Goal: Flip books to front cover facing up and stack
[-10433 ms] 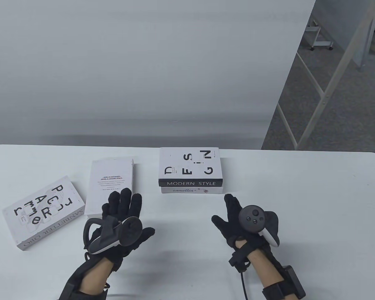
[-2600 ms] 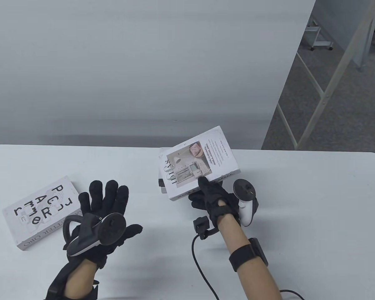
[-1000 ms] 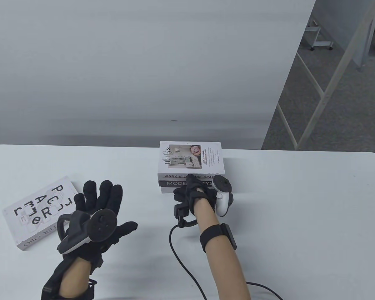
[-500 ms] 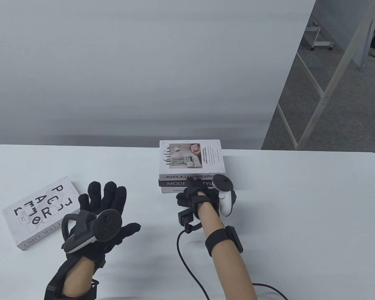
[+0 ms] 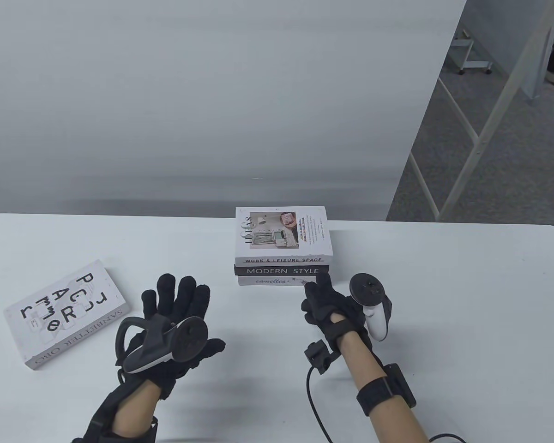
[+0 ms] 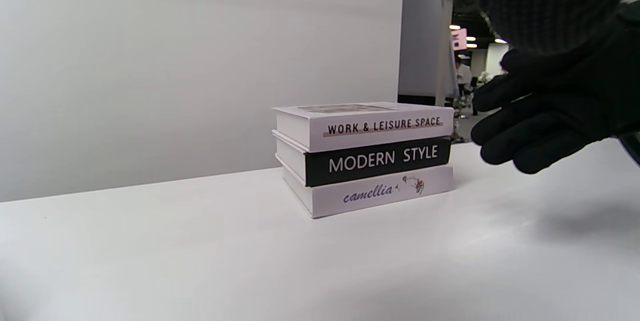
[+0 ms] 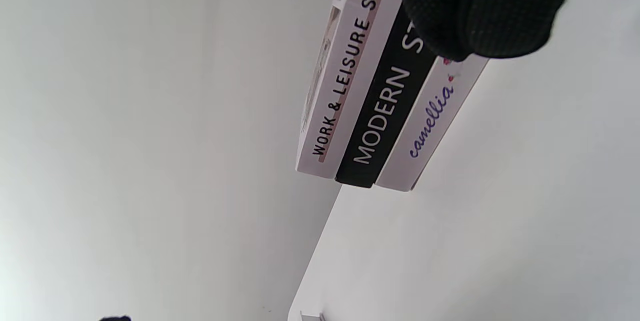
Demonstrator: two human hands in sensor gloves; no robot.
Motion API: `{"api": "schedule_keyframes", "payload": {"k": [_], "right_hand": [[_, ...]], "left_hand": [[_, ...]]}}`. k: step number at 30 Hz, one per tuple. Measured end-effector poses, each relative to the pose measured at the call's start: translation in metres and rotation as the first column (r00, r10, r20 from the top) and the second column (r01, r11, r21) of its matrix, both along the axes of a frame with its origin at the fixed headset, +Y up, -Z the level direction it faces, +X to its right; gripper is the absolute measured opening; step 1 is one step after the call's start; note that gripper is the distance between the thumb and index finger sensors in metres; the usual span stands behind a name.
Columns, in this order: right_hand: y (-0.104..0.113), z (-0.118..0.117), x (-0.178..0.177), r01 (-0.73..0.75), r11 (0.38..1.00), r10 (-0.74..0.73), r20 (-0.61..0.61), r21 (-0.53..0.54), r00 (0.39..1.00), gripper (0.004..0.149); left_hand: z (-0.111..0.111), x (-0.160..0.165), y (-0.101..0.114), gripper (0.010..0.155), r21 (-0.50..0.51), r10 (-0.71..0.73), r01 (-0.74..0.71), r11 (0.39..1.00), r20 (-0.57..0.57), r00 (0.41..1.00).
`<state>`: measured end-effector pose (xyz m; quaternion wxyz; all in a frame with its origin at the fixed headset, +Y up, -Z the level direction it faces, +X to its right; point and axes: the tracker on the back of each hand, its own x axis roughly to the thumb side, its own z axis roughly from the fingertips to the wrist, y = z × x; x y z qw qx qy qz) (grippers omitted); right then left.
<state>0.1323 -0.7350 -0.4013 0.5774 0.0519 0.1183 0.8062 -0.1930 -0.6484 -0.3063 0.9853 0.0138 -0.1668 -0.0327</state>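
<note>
While both hands hang free, the left hand [image 5: 175, 323] spread and the right hand [image 5: 332, 309] loosely curled, one loose book [image 5: 67, 314] lies apart from the stack [image 5: 282, 249]. Set down carelessly, it could nudge the three books askew.

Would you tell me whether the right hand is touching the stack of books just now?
Apart. In the left wrist view, bare wall and table show between the right hand and the stack of books.

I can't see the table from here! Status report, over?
Left hand and right hand open, holding nothing. Three-book stack up, Work & Leisure Space on top. Fourth book alone at left, unstacked. Nothing blocking it.
</note>
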Motion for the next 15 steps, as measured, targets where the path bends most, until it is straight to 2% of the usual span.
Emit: {"api": "schedule_keyframes", "payload": {"k": [4,8,13,15], "right_hand": [[0.009,0.017,0.016,-0.135,0.983,0.138,-0.016,0.121,0.99,0.072],[0.016,0.038,0.028,-0.289,0.926,0.303,-0.021,0.241,0.953,0.072],[0.022,0.062,0.042,-0.473,0.807,0.508,-0.008,0.354,0.861,0.075],[0.023,0.072,0.049,-0.564,0.728,0.607,0.016,0.39,0.795,0.079]], "left_hand": [[-0.003,0.004,-0.009,0.101,-0.019,-0.004,0.004,1.0,0.009,1.0],[-0.006,0.007,-0.018,0.1,-0.028,-0.007,0.008,1.0,0.014,1.0],[-0.012,0.007,-0.033,0.1,-0.04,-0.019,0.019,0.999,-0.005,1.0],[-0.016,0.004,-0.039,0.101,-0.047,-0.034,0.033,0.998,-0.025,0.999]]}}
